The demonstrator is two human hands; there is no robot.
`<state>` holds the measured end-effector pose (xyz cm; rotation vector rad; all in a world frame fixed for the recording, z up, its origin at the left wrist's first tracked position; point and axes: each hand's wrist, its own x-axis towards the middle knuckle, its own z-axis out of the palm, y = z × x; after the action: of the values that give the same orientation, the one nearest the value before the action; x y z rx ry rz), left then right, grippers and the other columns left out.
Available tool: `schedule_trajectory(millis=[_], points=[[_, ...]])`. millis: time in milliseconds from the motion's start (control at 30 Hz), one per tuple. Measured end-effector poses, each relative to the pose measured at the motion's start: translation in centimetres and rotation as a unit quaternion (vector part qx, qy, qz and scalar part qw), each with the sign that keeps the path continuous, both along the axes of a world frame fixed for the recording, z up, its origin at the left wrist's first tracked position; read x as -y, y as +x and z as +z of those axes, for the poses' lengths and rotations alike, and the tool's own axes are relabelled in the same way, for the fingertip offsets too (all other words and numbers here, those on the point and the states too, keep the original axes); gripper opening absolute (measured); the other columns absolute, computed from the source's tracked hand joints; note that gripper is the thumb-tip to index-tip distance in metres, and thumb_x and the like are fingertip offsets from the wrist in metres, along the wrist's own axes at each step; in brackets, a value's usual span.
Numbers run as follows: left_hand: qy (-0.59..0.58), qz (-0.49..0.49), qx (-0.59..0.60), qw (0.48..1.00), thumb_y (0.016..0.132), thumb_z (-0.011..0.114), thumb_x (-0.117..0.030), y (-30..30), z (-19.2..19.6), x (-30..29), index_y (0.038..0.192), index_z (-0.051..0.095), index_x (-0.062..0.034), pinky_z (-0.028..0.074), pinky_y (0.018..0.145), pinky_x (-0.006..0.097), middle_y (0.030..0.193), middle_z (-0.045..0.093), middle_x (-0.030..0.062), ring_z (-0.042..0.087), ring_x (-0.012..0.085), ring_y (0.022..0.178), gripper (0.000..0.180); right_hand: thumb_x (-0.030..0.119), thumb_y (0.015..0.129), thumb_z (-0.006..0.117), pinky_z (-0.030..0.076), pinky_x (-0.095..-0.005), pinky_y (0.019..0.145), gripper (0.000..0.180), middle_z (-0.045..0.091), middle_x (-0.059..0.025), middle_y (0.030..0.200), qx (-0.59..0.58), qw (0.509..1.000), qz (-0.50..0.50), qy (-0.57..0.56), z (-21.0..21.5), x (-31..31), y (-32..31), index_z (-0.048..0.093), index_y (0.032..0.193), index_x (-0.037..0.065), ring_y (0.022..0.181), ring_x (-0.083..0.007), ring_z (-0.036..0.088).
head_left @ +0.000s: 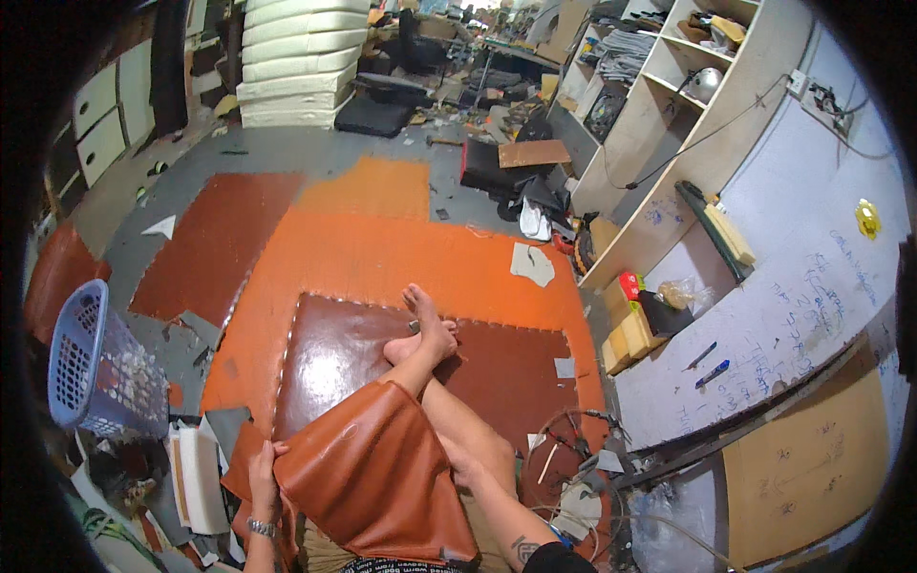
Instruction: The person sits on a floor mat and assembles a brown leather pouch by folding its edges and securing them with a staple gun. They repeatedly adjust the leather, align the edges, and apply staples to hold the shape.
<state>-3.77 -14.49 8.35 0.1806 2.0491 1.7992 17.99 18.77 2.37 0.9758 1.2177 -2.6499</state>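
Brown leather-like sheet (373,468), draped over the lap and upper legs of a seated person, its surface smooth with shallow creases. At its left edge, the left hand (266,473) grips a fold of the material, thumb and fingers brought together on it; a metal-banded watch (260,527) circles the wrist. Beside the sheet's right edge lies the right hand (462,464), close against the leg; its fingers are largely hidden, and whether they hold anything cannot be told. Beyond the sheet, bare feet (435,334) rest on a glossy dark-brown mat (330,358), itself laid upon a larger orange mat (382,253). To the left stand a white block (198,482) and a blue perforated basket (78,372). To the right, two pens (713,373) lie on a white, written-on surface (659,401), near an open shelving unit (659,143). Farthest back, cream padded slabs (301,57) are stacked.
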Motion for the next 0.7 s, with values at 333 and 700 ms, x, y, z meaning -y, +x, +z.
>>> schedule_trajectory(millis=[333,700], points=[[0.273,-0.005,0.24,0.932,0.113,0.048,-0.062,0.1,4.9,-7.9,0.155,0.051,-0.0003,0.049,0.118,0.044,0.153,0.06,0.0165,0.059,0.0274,0.139,0.075,0.035,0.114,0.059,0.048,-0.0388,0.118,0.056,0.061,-0.0064,0.154,-0.175,0.973,-0.118,0.093,14.8,-1.6,3.4,0.05,0.161,0.006,0.139,-0.02,0.061],[0.203,-0.247,0.116,0.94,0.107,0.072,-0.029,12.5,8.9,-16.1,0.171,0.016,0.0071,0.039,0.127,0.04,0.168,0.04,0.0203,0.042,0.0283,0.155,0.092,0.016,0.109,0.069,0.053,-0.0331,0.105,0.034,0.07,-0.0044,0.133,-0.11,0.953,-0.208,0.192,12.0,5.3,3.3,0.066,0.14,0.002,0.119,-0.0124,0.065]])
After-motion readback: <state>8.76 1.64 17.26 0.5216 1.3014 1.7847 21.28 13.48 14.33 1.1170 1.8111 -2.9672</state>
